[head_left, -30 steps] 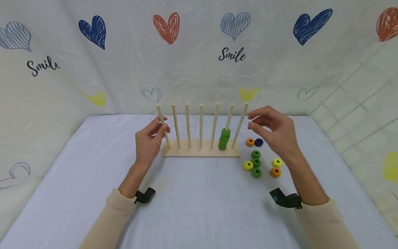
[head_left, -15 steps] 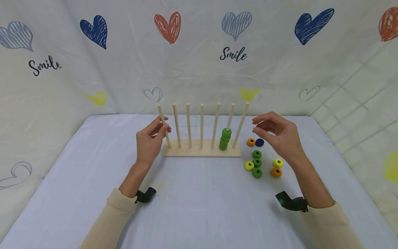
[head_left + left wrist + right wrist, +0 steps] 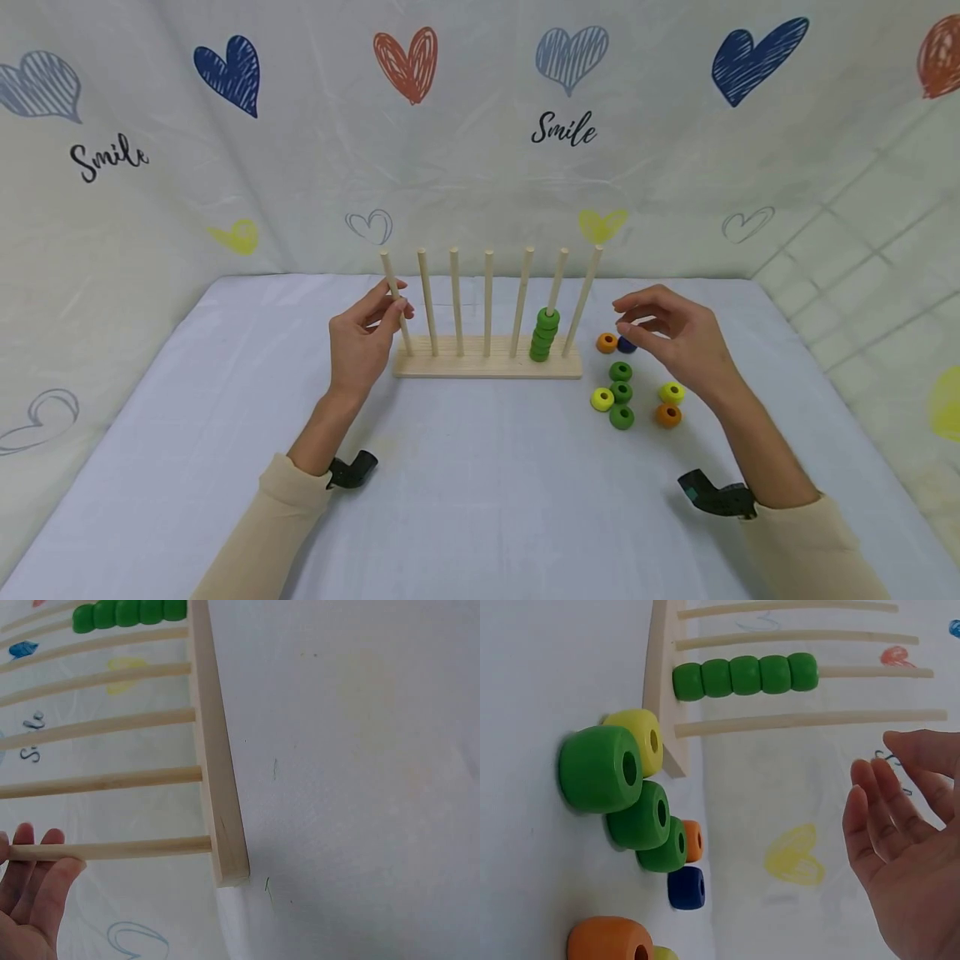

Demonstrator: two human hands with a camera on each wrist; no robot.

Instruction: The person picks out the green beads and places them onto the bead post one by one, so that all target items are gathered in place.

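A pale wooden peg stand (image 3: 487,367) with a row of upright pegs stands at the back of the table. Several green beads (image 3: 544,335) are stacked on its second peg from the right; the other pegs are bare. My left hand (image 3: 362,342) pinches the leftmost peg (image 3: 142,849) between thumb and fingers. To the right of the stand, my right hand (image 3: 675,337) hovers with loosely bent fingers and nothing between them, as the right wrist view also shows. Beneath it, a dark blue bead (image 3: 686,888) is partly covered by the fingertips in the head view.
Loose beads lie right of the stand: several green ones (image 3: 621,417), a yellow bead (image 3: 602,399) beside them, an orange bead (image 3: 607,342) behind, and another yellow (image 3: 672,393) and orange bead (image 3: 668,415) nearer the right forearm. A heart-printed sheet (image 3: 480,167) hangs behind the table.
My right hand has moved right and down, away from the rightmost peg and over the dark blue bead. The left hand keeps its pinch on the leftmost peg.
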